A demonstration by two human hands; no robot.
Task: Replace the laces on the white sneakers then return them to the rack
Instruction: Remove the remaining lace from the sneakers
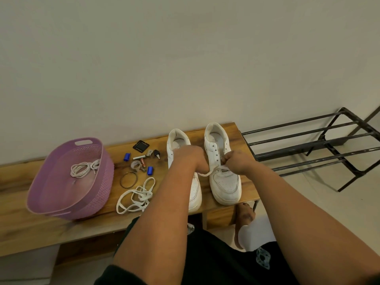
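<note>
Both your hands work low on the right sneaker (223,167) on the counter (20,229): your right hand (238,162) pinches the lace (207,173) at the bottom eyelets, your left hand (190,158) curls round its other end, which trails leftward. The shoe's long axis runs straight away from you, open eyelets just beyond your knuckles; right hand nearer. Left sneaker (195,194) lies under your left wrist, loose laces (136,196) and basket (67,204) farther left, rack (312,145) beyond your right hand.

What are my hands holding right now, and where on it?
Both hands grip the white lace threaded through the right sneaker: the right hand pinches it by the lower eyelets, the left hand holds its other end.
</note>
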